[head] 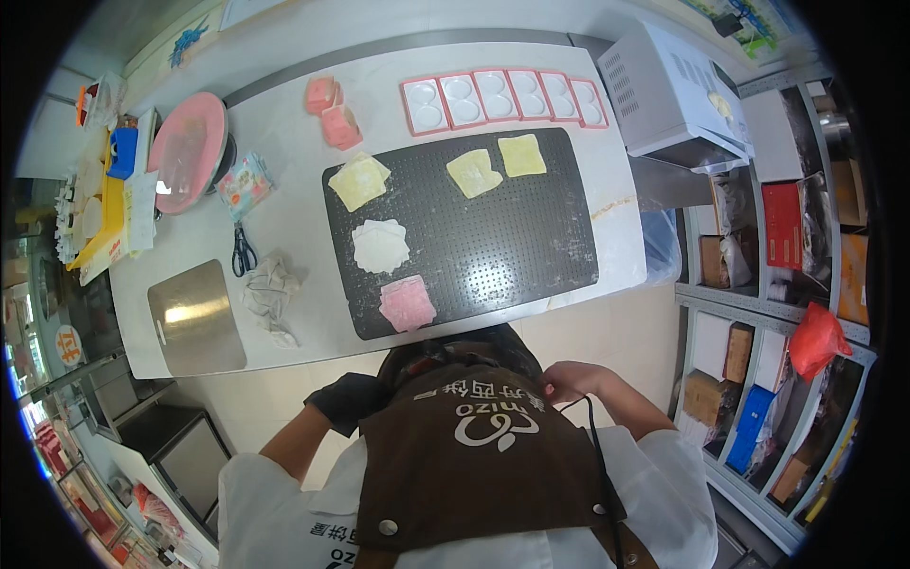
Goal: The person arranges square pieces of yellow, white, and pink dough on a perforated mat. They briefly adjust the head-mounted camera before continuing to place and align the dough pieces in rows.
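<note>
My left hand [348, 402], in a black glove, is at the left side of my brown apron [490, 491]; its fingers are partly hidden there. My bare right hand [569, 383] touches the apron's right edge, near a thin black cord, with its fingertips hidden. Before me a black perforated mat [469, 235] lies on the table. On its left part lie a stack of yellow square sheets [359, 181], a stack of white sheets [381, 246] and a stack of pink sheets [407, 304]. Two more yellow sheets, one creased [474, 173] and one flat [522, 155], lie near its far edge.
White trays with red rims [499, 96] stand in a row behind the mat. Pink boxes [340, 126], a pink basin [190, 153], a wet-wipe-like packet [245, 186], scissors [243, 252], a cloth [270, 295] and a metal board [197, 320] are leftward. A microwave [672, 92] and shelves [682, 306] stand right.
</note>
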The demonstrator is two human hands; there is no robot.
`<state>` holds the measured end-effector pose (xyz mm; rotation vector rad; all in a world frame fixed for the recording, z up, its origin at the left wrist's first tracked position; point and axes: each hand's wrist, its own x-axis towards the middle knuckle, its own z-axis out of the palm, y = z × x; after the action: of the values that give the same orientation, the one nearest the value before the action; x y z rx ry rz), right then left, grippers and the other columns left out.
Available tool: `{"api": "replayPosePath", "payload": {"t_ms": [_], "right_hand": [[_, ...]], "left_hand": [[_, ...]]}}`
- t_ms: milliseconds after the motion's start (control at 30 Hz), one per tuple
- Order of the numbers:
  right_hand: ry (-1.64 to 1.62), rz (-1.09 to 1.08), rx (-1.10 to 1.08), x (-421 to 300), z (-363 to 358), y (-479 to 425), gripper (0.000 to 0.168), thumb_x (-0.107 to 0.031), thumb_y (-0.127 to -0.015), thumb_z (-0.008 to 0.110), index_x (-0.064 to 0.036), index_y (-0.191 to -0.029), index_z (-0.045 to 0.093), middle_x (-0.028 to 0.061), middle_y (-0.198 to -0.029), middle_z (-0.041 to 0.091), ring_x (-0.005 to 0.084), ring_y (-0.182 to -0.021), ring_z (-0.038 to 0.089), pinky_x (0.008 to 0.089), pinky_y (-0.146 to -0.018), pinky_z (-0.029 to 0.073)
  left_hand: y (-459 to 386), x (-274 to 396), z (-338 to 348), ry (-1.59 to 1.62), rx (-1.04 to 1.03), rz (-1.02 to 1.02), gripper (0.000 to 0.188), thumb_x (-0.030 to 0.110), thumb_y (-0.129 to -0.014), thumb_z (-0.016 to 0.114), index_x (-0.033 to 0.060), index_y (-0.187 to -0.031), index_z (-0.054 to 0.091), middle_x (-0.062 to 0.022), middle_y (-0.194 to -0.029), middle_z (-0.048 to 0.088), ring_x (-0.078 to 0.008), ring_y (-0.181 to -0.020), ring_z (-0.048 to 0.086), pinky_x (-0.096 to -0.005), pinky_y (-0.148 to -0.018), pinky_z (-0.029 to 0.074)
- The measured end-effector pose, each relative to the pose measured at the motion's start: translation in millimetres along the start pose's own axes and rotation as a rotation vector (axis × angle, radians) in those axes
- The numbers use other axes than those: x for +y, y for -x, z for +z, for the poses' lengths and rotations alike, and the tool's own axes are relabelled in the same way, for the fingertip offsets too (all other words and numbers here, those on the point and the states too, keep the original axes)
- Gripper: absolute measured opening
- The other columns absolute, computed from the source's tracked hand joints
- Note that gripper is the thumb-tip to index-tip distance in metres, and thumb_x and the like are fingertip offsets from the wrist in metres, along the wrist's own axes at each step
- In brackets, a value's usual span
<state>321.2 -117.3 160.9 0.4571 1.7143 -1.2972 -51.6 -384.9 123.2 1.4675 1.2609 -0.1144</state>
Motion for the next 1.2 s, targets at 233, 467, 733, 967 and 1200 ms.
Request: {"api": "replayPosePath", "payload": {"t_ms": [233,467,733,967,1200], "right_hand": [[0.235,-0.132,0.058,6,-62,-32,0.019,-0.023,-0.081,0.065,-0.006,-0.09,0.07,0.0158,-0.082,0.069,0.0373,-0.08,0.066,0.0432,-0.073,0.052],[0.362,-0.224,-0.146,7,-151,-49,0.025,-0.031,-0.084,0.066,-0.008,-0.091,0.073,0.0136,-0.085,0.071,0.0338,-0.081,0.069,0.0433,-0.073,0.054],[0.045,-0.15,0.864,87,-330,-116,0.026,-0.025,-0.087,0.069,-0.003,-0.1,0.068,0.0116,-0.091,0.07,0.0255,-0.085,0.068,0.037,-0.079,0.054],[0.077,0.036,1.164,90,-388,-144,0.052,-0.036,-0.085,0.071,-0.008,-0.125,0.055,0.0171,-0.132,0.055,0.0352,-0.114,0.06,0.0445,-0.095,0.051],[0.053,0.023,1.072,83,-399,-147,0.031,-0.024,-0.083,0.071,-0.007,-0.107,0.058,0.0145,-0.115,0.061,0.0352,-0.106,0.062,0.046,-0.088,0.052]], "left_hand": [[1,-17,56,0.498,-0.025,-0.256,0.021,0.018,-0.087,0.059,0.0069,-0.098,0.073,-0.0168,-0.093,0.072,-0.0337,-0.086,0.069,-0.0433,-0.074,0.053],[-25,37,102,0.843,0.073,-0.373,0.025,0.02,-0.089,0.058,0.0047,-0.103,0.072,-0.0117,-0.103,0.074,-0.0289,-0.094,0.068,-0.0403,-0.084,0.053],[-136,70,-90,0.682,0.756,-0.297,0.026,0.028,-0.091,0.063,0.004,-0.094,0.072,-0.0074,-0.087,0.069,-0.0128,-0.083,0.065,-0.0342,-0.073,0.051],[-299,71,-190,0.12,1.033,-0.103,0.036,0.024,-0.088,0.059,0.0041,-0.116,0.068,-0.0188,-0.117,0.068,-0.036,-0.107,0.065,-0.0466,-0.096,0.05],[-337,99,-202,-0.246,1.157,-0.124,0.044,0.016,-0.083,0.062,0.0039,-0.125,0.06,-0.0204,-0.131,0.06,-0.0369,-0.122,0.056,-0.0441,-0.11,0.041]]}}
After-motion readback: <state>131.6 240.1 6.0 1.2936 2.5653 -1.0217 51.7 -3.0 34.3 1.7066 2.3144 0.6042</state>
